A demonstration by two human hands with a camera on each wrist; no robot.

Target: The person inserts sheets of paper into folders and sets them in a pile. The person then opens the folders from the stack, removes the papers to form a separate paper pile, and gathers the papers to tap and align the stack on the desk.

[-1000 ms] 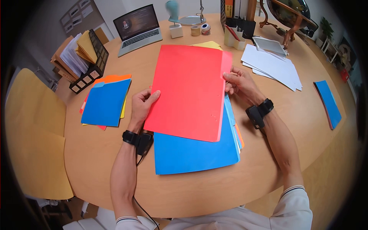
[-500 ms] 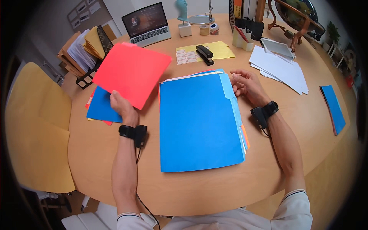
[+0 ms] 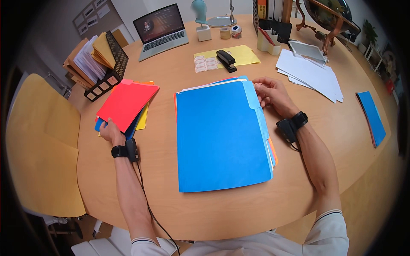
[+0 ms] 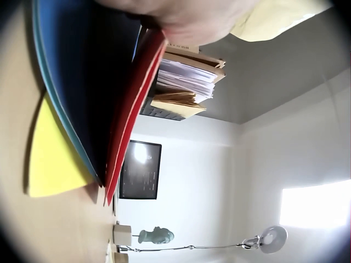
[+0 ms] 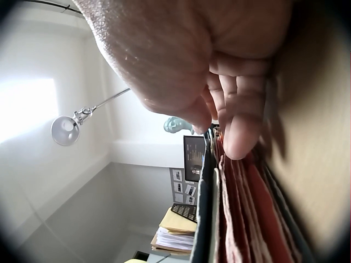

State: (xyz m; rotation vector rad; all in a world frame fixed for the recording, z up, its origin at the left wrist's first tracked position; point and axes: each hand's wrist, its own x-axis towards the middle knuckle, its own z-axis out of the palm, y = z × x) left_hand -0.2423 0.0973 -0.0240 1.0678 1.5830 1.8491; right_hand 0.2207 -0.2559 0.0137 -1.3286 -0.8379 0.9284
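My left hand [image 3: 112, 133] grips the near edge of a red folder [image 3: 129, 103], which lies tilted over the left pile of blue and yellow [image 3: 142, 121] folders. In the left wrist view the red folder [image 4: 130, 115] stands at an angle above a blue one [image 4: 74, 76], the hand [image 4: 192, 19] at its edge. A thick stack topped by a blue folder [image 3: 222, 136] lies in the middle. My right hand [image 3: 275, 96] is at its upper right edge, fingers loosely bent; in the right wrist view a fingertip of that hand [image 5: 181, 55] touches the folder edges [image 5: 236, 203].
Behind the stack, a black stapler [image 3: 226, 60] lies on yellow sheets [image 3: 250, 55]. A laptop [image 3: 164, 42] and a file rack [image 3: 112, 70] stand at the back left. White papers [image 3: 305, 77] lie to the right, blue folders [image 3: 371, 119] near the right edge.
The left hand has carried the red folder from above the middle stack leftward and down to the left pile. The right hand has let go of it and stays beside the stack.
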